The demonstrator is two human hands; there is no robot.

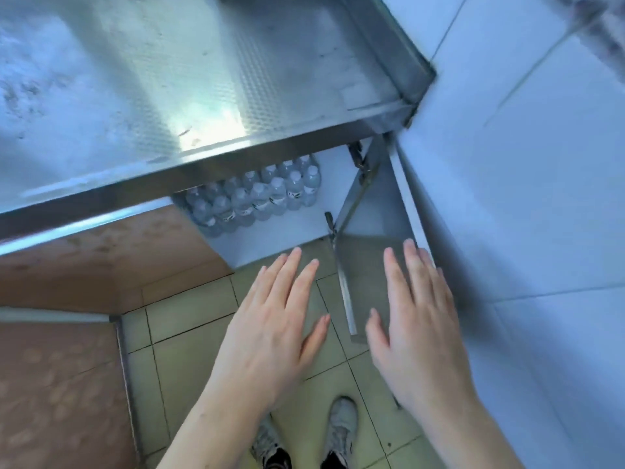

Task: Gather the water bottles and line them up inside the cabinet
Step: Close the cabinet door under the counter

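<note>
Task looks nearly done, poss. finished. The water bottles (260, 194) stand inside the cabinet (270, 242), upright, caps up, in two tidy rows running from approx 8 o'clock to 2 o'clock under the steel worktop (135, 96). They touch each other side by side, w/ the back row partly hidden by the worktop's front edge, so can't give an exact count. No loose bottles visible on the floor (189, 319), on the worktop or anywhere else in view.

Both hands empty. Left hand (270, 333) is at 6 o'clock of the bottle rows, flat, fingers straight and spread, palm down, holding nothing. Right hand (419, 326) sits at approx 4 o'clock of the bottles, also flat w/ straight fingers, gripping nothing; slight blur on it. Both hover above the floor in front of the cabinet opening, well apart from the bottles.

Cabinet door (368, 265) is open, swung out toward 5 o'clock, hinge hardware showing at its top edge; right hand overlaps it in view, but can't tell if touching.

What's left, as a judgement: gathering and lining up appear complete w/in what the camera shows. Remaining is prob. only closing the door, if wanted. Cabinet interior to the left is hidden behind the brown panel (101, 265), so more bottles or gaps there can't be ruled out.
</note>
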